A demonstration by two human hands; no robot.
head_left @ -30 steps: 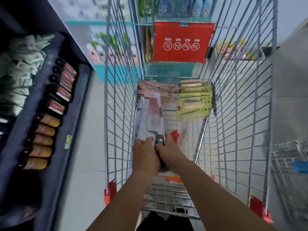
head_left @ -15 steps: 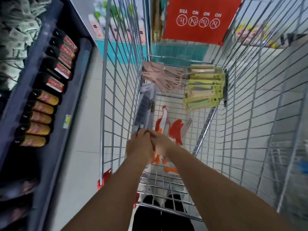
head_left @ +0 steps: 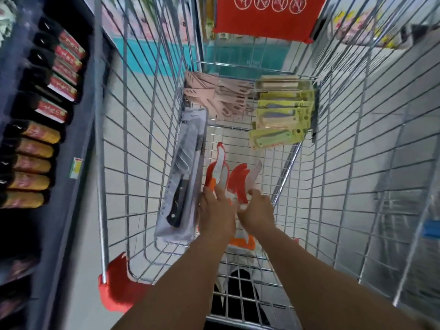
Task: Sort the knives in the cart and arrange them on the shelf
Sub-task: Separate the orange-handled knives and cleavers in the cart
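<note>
The wire cart (head_left: 133, 129) holds several groups of knives. A clear pack with a black-handled cleaver (head_left: 187, 167) leans against the cart's left wall. Red and orange knives with white blades (head_left: 238, 177) lie on the cart floor in the middle. My left hand (head_left: 217, 210) rests on their left side with fingers stretched over an orange handle. My right hand (head_left: 258, 210) has its fingers curled round a red-and-white knife. Pink knives (head_left: 214, 96) are piled at the far left end. Green carded knives (head_left: 281, 117) are stacked at the far right end.
A dark shelf (head_left: 78, 129) runs along the left of the cart, with rows of dark bottles (head_left: 54, 91) lying on it. A red sign (head_left: 269, 17) hangs on the cart's far end. Another cart's wire frame (head_left: 404, 210) stands at the right.
Both hands let go of the cleaver pack, which now leans on the cart's left wall. They moved right onto the red and orange knives. The view has dipped closer into the cart.
</note>
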